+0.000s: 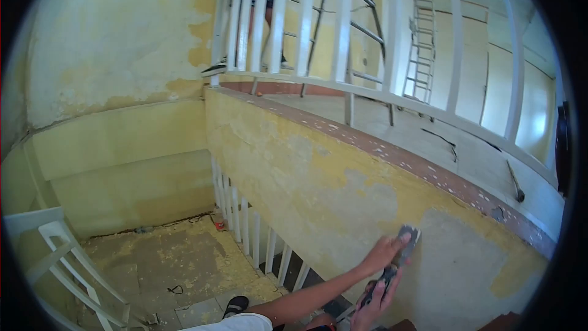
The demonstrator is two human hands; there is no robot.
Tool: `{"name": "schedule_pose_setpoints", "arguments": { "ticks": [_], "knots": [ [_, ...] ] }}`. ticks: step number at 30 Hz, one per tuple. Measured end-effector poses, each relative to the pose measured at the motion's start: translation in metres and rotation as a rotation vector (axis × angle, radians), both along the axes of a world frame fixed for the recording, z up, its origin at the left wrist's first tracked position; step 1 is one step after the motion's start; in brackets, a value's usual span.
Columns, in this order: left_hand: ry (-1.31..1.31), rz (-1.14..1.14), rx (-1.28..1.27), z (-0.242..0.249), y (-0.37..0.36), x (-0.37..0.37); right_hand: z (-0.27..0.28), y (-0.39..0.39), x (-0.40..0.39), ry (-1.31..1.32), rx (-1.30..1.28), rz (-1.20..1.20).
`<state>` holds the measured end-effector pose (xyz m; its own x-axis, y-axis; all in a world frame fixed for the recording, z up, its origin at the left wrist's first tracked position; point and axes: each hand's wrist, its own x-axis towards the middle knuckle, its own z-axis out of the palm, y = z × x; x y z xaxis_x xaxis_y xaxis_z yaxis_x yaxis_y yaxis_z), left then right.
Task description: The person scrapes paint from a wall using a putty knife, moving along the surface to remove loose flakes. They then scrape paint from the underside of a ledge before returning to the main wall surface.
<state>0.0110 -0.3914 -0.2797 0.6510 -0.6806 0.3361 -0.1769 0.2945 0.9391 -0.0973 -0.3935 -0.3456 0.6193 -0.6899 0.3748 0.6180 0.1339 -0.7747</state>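
My left hand (387, 252) presses on the blade end of a paint scraper (409, 234), its arm reaching in from the lower left. Below it, my right hand (378, 299) is wrapped around the scraper's dark handle. The blade's tip lies against the wall (306, 168), where yellow paint is patchy and grey plaster shows in large areas. Part of the handle is hidden by my fingers.
White railings (306, 21) top the reddish ledge (367, 147). Behind them are a stepladder (367, 6), another ladder (421, 49), loose tools (516, 181) and a person's shoe (214, 68). Lower left, a white railing (79, 257) borders a landing (153, 263) strewn with paint flakes.
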Motion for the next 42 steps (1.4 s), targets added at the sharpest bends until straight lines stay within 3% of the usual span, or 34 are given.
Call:
{"name": "schedule_pose_setpoints", "arguments": {
  "ticks": [4,8,16,19,21,23,27,33,37,42],
  "knots": [
    [-0.049,0.042,-0.059,0.022,-0.004,-0.001,0.029,-0.006,-0.013,0.178,0.033,0.004],
    [-0.110,0.049,-0.088,0.048,-0.004,0.008,0.059,-0.006,0.002,-0.053,-0.066,0.034],
    [-0.028,0.061,0.008,0.008,-0.003,-0.009,0.026,0.000,-0.021,0.132,0.031,0.076],
    [-0.028,0.073,-0.031,0.044,-0.003,-0.001,0.030,-0.023,0.010,-0.075,-0.038,0.065],
    [-0.046,0.087,0.009,0.054,0.000,0.000,0.059,-0.009,-0.002,-0.018,-0.012,0.072],
    [-0.007,0.152,-0.023,0.034,-0.003,-0.003,0.042,-0.004,-0.004,0.011,0.022,0.089],
    [0.126,0.078,0.036,0.000,0.005,-0.015,0.001,-0.003,-0.011,-0.011,0.115,0.183],
    [0.095,0.021,-0.027,0.027,0.007,-0.006,0.039,0.011,-0.013,-0.037,0.065,0.189],
    [0.099,0.006,-0.014,0.016,0.007,-0.007,0.011,-0.003,-0.003,0.014,0.000,0.100],
    [0.099,-0.026,-0.028,0.022,0.004,-0.003,0.032,-0.001,-0.012,0.051,-0.031,0.072]
  ]
}}
